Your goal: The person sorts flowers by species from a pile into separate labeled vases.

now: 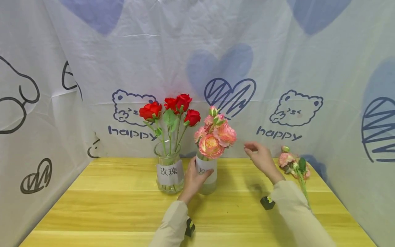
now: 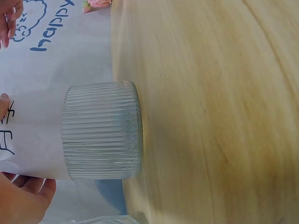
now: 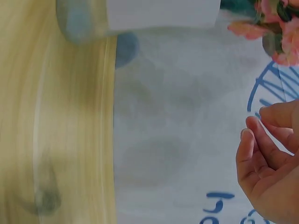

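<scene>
My left hand (image 1: 192, 180) grips a ribbed glass vase (image 2: 103, 133) with a white paper label, fingers on one side and thumb across the label. Pink and yellow-centred flowers (image 1: 213, 139) stand bunched in this vase, their heads above its rim. To the right of the bouquet, my right hand (image 1: 262, 158) hovers in the air with loosely bent fingers and nothing between them. The right wrist view shows its fingertips (image 3: 251, 123) apart from the blossoms.
Left of the held vase stands a second glass vase (image 1: 162, 187), labelled, with several red roses (image 1: 151, 110). At the table's right side lie more pink flowers (image 1: 287, 159) with green stems. A white curtain (image 1: 172, 58) printed with hearts and bears hangs behind the wooden table (image 1: 117, 202).
</scene>
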`<state>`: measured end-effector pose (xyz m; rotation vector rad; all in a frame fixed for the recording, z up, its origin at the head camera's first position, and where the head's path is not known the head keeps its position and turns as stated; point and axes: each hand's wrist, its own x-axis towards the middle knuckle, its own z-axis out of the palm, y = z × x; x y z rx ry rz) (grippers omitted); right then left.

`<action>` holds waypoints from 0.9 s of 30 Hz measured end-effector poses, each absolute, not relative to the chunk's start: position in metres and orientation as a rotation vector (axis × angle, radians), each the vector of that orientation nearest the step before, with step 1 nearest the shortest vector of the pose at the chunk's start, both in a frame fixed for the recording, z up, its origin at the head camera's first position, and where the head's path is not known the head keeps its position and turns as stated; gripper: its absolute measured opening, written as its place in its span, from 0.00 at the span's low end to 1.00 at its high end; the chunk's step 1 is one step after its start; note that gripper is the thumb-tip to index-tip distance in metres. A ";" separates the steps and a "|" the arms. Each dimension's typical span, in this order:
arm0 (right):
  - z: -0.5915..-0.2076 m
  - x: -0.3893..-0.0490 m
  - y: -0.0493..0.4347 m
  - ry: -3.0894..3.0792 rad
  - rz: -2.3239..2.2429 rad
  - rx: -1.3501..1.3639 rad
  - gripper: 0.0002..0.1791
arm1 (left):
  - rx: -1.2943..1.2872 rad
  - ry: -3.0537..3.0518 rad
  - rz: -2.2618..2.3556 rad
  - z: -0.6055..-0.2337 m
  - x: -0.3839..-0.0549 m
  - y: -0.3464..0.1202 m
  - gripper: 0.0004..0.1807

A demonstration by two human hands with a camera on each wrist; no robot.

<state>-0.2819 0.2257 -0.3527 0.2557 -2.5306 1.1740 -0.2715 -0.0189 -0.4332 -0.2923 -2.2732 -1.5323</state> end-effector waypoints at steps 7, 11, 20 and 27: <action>-0.359 -0.275 0.254 -2.541 1.121 0.245 0.15 | -0.296 -2.266 -1.541 -0.432 -0.272 -0.019 0.41; -0.364 -0.268 0.272 -2.570 1.057 0.200 0.16 | -0.293 -2.265 -1.542 -0.432 -0.272 -0.018 0.41; -0.379 -0.252 0.310 -2.588 0.943 0.185 0.13 | -0.287 -2.256 -1.540 -0.432 -0.271 -0.017 0.41; -0.397 -0.246 0.342 -2.700 0.921 0.068 0.16 | -0.290 -2.257 -1.531 -0.434 -0.272 -0.018 0.41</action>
